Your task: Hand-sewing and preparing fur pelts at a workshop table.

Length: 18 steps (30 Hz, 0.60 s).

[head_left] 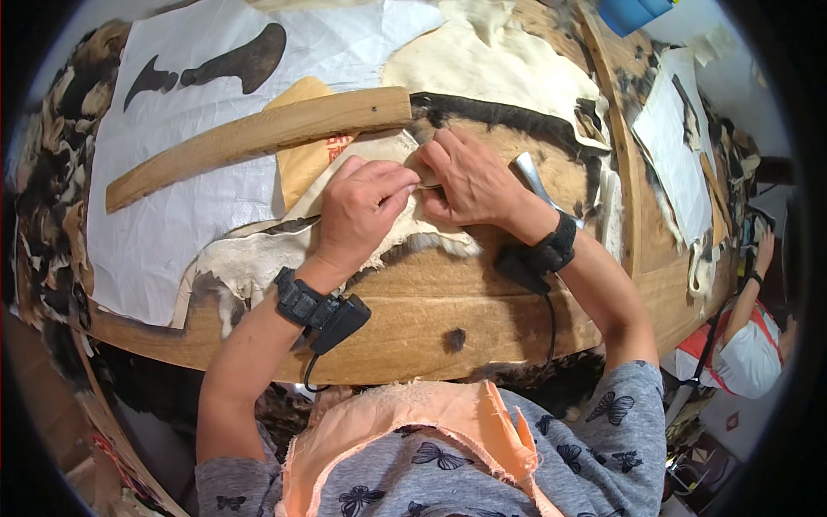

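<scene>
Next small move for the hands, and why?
Probably ease the right hand slightly away from the left hand to tension the pale hide between them: both seem to pinch it, fingertips close together, and its near edge lies wavy.

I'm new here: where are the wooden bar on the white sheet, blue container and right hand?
Wooden bar [258, 139], head view: middle of its face.
Blue container [633, 13], head view: its visible side.
Right hand [474, 179], head view: its back.
</scene>
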Each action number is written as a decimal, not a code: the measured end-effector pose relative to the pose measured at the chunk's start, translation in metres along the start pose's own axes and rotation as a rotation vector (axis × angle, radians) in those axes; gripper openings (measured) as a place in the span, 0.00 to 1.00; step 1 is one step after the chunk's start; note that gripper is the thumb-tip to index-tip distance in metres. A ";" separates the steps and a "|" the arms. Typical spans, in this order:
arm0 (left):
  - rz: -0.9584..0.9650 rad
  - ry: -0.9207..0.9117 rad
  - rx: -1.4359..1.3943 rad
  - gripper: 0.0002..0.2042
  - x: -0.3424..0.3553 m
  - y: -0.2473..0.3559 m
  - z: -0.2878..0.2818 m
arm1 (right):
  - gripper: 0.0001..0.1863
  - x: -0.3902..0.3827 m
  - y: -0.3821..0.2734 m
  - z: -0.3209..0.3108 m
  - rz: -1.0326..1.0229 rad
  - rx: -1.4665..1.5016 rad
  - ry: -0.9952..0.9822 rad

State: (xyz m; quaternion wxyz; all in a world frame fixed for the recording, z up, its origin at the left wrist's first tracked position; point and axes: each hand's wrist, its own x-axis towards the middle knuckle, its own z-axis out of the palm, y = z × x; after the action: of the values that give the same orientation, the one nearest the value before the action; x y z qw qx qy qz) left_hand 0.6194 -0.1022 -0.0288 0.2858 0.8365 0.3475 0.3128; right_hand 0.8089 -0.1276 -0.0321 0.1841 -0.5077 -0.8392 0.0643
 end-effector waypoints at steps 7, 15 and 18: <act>-0.007 0.033 -0.032 0.07 0.001 -0.003 0.003 | 0.16 -0.001 0.002 0.003 -0.063 -0.015 0.052; -0.067 0.013 -0.053 0.04 0.002 -0.007 0.001 | 0.18 0.004 -0.013 -0.005 -0.174 -0.100 0.083; -0.084 -0.035 -0.036 0.03 0.003 -0.006 0.000 | 0.21 -0.005 -0.016 -0.010 -0.230 -0.288 0.057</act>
State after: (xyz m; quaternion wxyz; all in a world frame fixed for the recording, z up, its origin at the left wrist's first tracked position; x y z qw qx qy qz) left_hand 0.6189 -0.0961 -0.0316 0.3198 0.8212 0.3714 0.2922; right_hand 0.8010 -0.1406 -0.0193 0.1395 -0.4313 -0.8865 -0.0924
